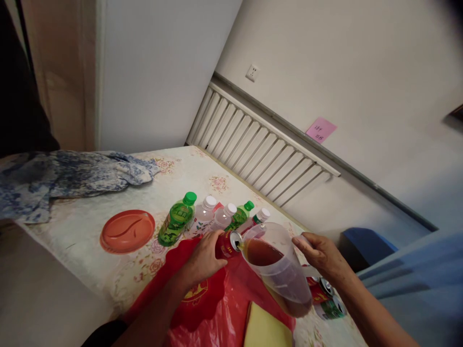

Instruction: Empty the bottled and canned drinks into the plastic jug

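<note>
Red drink can (224, 245) pouring into a translucent pitcher (285, 289)
Left hand (206, 255) holds the can, right hand (321, 253) the pitcher (capped bottles (176, 221) beyond).

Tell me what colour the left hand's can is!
The can is mostly red, clearest in the head view.

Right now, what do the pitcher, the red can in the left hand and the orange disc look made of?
Pitcher: likely plastic, smooth and translucent; the brown liquid shows through its wall.
Red can: thin metal, probably aluminium, printed; its bare top is silvery.
Orange disc: probably opaque plastic; even colour and curved, moulded-looking lines, but coated metal isn't ruled out.
</note>
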The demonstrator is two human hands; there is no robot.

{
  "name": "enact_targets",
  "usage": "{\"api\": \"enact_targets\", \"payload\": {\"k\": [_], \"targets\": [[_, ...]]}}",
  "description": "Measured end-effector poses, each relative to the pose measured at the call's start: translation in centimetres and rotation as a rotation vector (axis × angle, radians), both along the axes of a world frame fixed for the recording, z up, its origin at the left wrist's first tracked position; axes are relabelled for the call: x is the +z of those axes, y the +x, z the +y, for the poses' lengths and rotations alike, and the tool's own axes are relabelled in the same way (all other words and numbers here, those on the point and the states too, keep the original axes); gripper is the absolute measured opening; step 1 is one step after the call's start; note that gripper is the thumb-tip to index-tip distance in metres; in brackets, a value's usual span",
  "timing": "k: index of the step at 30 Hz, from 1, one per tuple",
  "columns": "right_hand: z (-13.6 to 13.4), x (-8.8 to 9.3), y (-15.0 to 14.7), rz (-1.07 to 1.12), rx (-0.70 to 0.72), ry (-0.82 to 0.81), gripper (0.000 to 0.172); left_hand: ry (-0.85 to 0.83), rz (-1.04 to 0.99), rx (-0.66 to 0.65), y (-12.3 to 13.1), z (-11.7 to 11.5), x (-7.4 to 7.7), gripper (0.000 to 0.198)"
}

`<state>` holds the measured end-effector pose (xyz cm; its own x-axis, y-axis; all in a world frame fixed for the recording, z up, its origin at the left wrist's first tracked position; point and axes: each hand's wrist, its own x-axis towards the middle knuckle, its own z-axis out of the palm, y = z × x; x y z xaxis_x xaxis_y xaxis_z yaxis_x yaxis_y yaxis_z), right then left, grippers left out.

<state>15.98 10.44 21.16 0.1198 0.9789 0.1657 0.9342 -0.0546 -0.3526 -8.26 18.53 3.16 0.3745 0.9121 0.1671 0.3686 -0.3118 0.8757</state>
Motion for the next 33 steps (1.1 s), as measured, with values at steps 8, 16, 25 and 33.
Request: {"api": "enact_targets", "payload": {"k": [8,16,25,33], "targets": [[0.0,0.3,-0.2,-0.002,-0.004,-0.023,0.049,0.04,-0.034,0.002,0.1,0.2,-0.6,0.07],[0.1,0.1,0.0,-0.005,-0.004,-0.03,0.05,0.014,-0.019,-0.002,0.1,0.1,-0.4,0.069],[0.2,0.3,-0.4,-0.027,0.015,-0.005,0.051,0.059,-0.053,0.0,0.2,0.4,-1.2,0.07],[0.2,0.3,-0.5,-0.033,0.02,-0.005,0.052,0.058,-0.113,0.006,0.2,0.4,-1.4,0.069]]}}
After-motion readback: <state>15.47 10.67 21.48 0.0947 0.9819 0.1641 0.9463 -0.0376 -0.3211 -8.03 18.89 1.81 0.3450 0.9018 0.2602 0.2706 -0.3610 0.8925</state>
